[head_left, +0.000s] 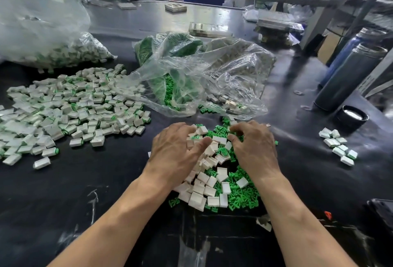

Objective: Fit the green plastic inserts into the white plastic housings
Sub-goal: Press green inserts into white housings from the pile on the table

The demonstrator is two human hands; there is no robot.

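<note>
So both hands are down in the mixed pile right in front of the person. The left hand (176, 149) lies palm down on the white housings (204, 190), fingers lightly curled and reaching toward 1 o'clock, thumb stretched out across the top of the heap; can't tell if it's actually pinching a piece. The right hand (253, 145) sits just beside it at 3 o'clock, fingers hooked down into the green inserts (240, 198), fingertips buried, so whether it has one is hidden. The housings spill from under the left hand down toward 6 o'clock, and the inserts spread under and below the right hand, the two kinds mingled and touching.

At 9 to 10 o'clock from the hands there's a big heap of finished pieces (70, 109), white with green showing, well apart on the black surface (106, 181). At 12 o'clock a crumpled clear bag (202, 75) holds more green parts. A small cluster of white pieces (339, 146) lies at 3 o'clock, near a black cap (352, 116).
</note>
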